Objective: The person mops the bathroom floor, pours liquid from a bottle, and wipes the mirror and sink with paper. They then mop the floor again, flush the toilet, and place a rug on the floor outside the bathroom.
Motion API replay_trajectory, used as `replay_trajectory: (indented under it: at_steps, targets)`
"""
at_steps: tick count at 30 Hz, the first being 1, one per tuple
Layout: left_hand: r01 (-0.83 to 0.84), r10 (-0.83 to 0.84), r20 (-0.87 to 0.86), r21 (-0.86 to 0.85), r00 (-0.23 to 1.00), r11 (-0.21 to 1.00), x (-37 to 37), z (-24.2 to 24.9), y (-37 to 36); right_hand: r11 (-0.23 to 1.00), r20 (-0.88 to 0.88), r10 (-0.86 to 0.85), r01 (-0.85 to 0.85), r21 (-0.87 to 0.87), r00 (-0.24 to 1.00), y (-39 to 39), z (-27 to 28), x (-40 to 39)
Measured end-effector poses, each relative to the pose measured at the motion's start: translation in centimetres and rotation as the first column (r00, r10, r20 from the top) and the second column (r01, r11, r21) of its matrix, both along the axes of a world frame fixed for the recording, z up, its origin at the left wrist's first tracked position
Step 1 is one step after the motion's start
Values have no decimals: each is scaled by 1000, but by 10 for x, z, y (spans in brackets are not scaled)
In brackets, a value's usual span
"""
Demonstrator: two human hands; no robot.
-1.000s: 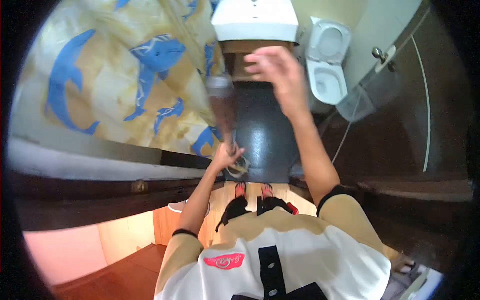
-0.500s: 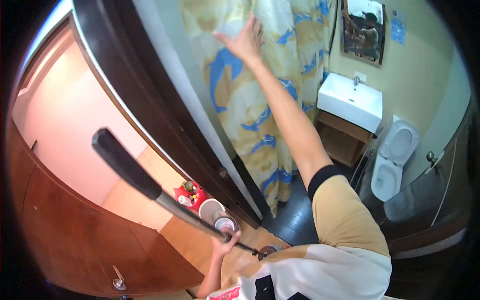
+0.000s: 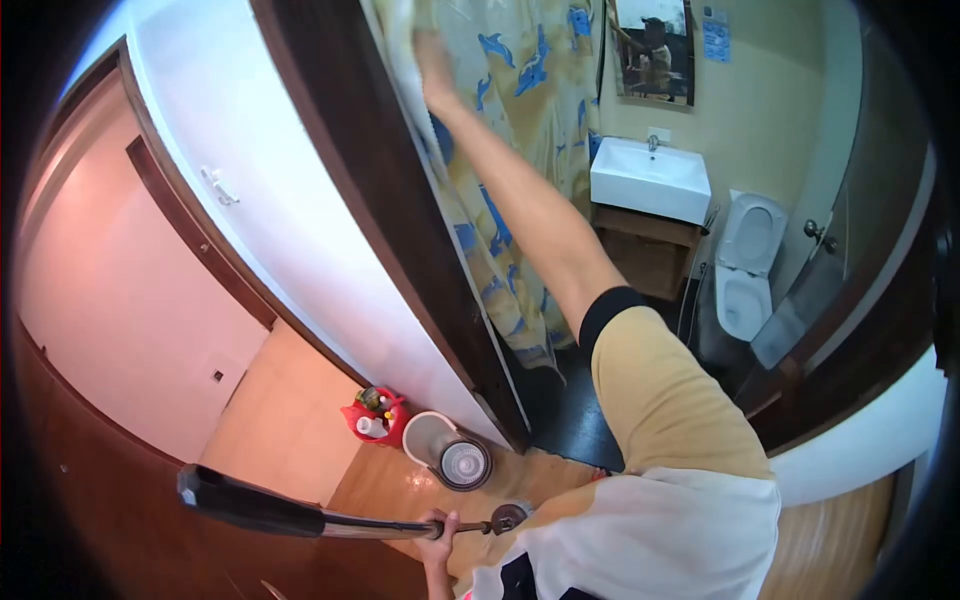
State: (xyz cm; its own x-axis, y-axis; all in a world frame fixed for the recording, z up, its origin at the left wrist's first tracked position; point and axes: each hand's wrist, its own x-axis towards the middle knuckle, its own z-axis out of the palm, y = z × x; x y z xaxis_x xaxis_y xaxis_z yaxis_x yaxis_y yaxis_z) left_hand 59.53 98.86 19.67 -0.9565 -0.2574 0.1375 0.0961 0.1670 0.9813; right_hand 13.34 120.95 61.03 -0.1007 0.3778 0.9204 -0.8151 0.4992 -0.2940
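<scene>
My left hand (image 3: 437, 535) is closed around the metal pole of a mop (image 3: 370, 527), whose black grip (image 3: 250, 507) points left and towards the camera. The mop's lower end (image 3: 508, 517) is near the wooden floor. My right arm stretches up to the shower curtain (image 3: 520, 80), which is pale yellow with blue dolphins. At the curtain's left edge is my right hand (image 3: 432, 70), blurred, so its fingers cannot be made out. Below, a mop bucket (image 3: 428, 437) with a round spinner basket (image 3: 465, 463) stands on the floor by the door frame.
A red basket (image 3: 376, 417) of bottles stands beside the bucket. A dark door frame (image 3: 370, 200) divides the white wall from the bathroom. Inside are a white sink (image 3: 650, 180), a mirror (image 3: 653, 50) and an open toilet (image 3: 745, 265). A brown door (image 3: 110, 450) is at lower left.
My right hand has moved left across the curtain to its edge. The mop's grip has swung downward, still held by my left hand. The camera view has shifted, showing more white wall.
</scene>
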Motion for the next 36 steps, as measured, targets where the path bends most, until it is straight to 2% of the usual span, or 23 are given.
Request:
replay_trajectory:
  at_steps: [2, 3, 4, 5, 7, 9, 10, 11, 12, 13, 15, 16, 18, 19, 22, 24, 27, 30, 36]
  targets:
    - [3, -3, -11, -5, 1000, 1000, 0, -11, -15, 913, -188, -315, 243, -327, 930, 2, 22, 33]
    - [2, -2, -24, -6, 1000, 1000, 1, -15, -22, 975, -229, -104, 53, -217, 968, 0, 26, 52]
    - [1, -1, -33, -8, 999, 1000, 1, -15, -25, 985, -239, 114, -141, -99, 964, -1, 25, 72]
    - [-7, 6, -25, -39, 1000, 999, 2, -14, -28, 943, -214, 328, -333, 16, 920, -4, 21, 81]
    - [-29, 29, -4, -110, 1000, 993, 4, -10, -35, 959, -84, 271, -277, -65, 959, -11, 14, 55]
    - [-68, 61, -66, -112, 996, 991, 9, -20, -47, 978, 33, 183, -178, -103, 983, -13, 10, 22]
    - [-96, 85, -98, -112, 992, 989, 10, -25, -53, 949, 68, 282, -268, -165, 957, -10, 11, 20]
    - [-118, 101, -131, -124, 986, 985, 10, -26, -59, 783, 43, 610, -595, -180, 791, -7, 8, -17]
    - [-167, 154, -120, -109, 981, 980, 10, -23, -62, 622, 136, 783, -754, -211, 608, 2, 9, -39]
    - [-214, 204, -100, -95, 974, 972, 10, -18, -62, 639, 189, 767, -754, -148, 613, 12, 11, -41]
    - [-266, 254, -104, -123, 962, 956, 3, 9, -56, 623, 290, 778, -741, -249, 557, 19, 15, -31]
    - [-298, 295, -107, -22, 950, 954, -2, 16, -50, 587, 279, 805, -772, -245, 524, 15, 13, -36]
    - [-334, 322, -140, -75, 936, 940, -8, 23, -49, 508, 249, 856, -828, -237, 453, 3, 5, -56]
    - [-345, 330, -152, -86, 932, 935, -10, 27, -47, 386, 322, 901, -877, -285, 292, 2, 0, -68]
    - [-421, 409, -135, -77, 903, 904, -14, 36, -42, 357, 420, 881, -890, -285, 219, -15, -26, -88]
    - [-439, 419, -158, -130, 894, 889, -13, 36, -45, 355, 488, 852, -896, -267, 192, -28, -43, -102]
    - [-517, 501, -191, -39, 844, 855, -8, 46, -37, 370, 602, 780, -903, -220, 173, -50, -70, -129]
    - [-618, 611, -198, 30, 767, 785, 0, 51, -33, 405, 686, 701, -901, -156, 196, -59, -90, -157]
    - [-800, 789, -194, 37, 583, 599, 1, 58, -13, 474, 781, 547, -881, 7, 301, -85, -131, -204]
